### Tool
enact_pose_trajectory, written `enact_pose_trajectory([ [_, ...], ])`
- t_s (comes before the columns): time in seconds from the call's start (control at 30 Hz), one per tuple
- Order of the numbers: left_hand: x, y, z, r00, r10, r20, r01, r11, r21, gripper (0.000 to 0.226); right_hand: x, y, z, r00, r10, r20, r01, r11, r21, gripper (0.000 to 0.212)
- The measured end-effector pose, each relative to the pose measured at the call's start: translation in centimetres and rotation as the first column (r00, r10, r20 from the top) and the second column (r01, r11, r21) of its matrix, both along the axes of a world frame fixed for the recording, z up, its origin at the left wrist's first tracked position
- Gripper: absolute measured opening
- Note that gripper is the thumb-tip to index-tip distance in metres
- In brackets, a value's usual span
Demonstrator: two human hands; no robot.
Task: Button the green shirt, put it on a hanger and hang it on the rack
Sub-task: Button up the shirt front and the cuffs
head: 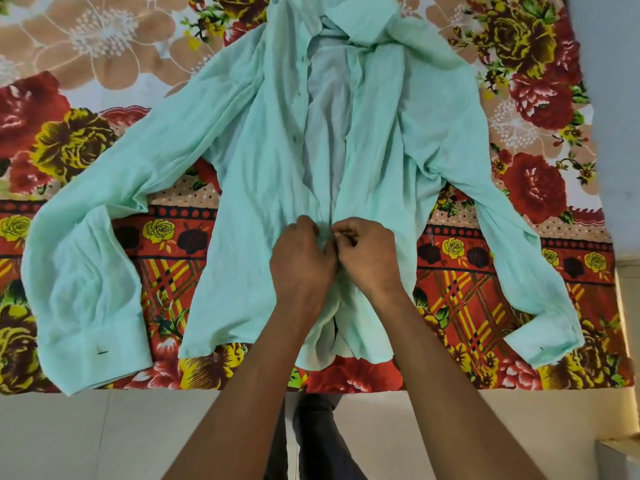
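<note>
A pale green long-sleeved shirt lies face up on a flowered bed cover, collar far from me, sleeves spread to both sides. Its front stands open from the collar down to my hands. My left hand pinches the left front edge low on the placket. Touching it, my right hand pinches the right front edge at the same spot. Both sets of fingers are closed on the cloth, and they hide the button and hole there. No hanger or rack is in view.
The bed cover has red, yellow and beige flowers, and its near edge runs across in front of me. Pale floor tiles and my dark trousers show below. A grey wall borders the right side.
</note>
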State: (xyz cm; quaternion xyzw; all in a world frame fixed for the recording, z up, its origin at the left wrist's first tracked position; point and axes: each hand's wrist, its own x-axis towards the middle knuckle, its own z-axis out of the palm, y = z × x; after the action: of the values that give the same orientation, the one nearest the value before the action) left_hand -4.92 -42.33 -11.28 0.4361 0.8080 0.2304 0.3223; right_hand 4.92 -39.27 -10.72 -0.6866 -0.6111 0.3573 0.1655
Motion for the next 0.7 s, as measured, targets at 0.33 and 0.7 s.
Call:
enact_pose_trajectory([
  [0.33,-3.0,1.0,-0.1,0.933,0.173,0.316,-0.14,0.982,-0.125,0.012,-1.7,-0.4,-1.8,0.987,-0.074,0.145,0.059,0.992,0.108,0.006],
  [0.7,-2.9,0.4,0.9,0.579,0.45,0.68,-0.356,0.89,-0.286,0.008,-1.5,-1.6,-0.6,0.948,-0.227,-0.225,0.25,0.965,0.079,0.007],
])
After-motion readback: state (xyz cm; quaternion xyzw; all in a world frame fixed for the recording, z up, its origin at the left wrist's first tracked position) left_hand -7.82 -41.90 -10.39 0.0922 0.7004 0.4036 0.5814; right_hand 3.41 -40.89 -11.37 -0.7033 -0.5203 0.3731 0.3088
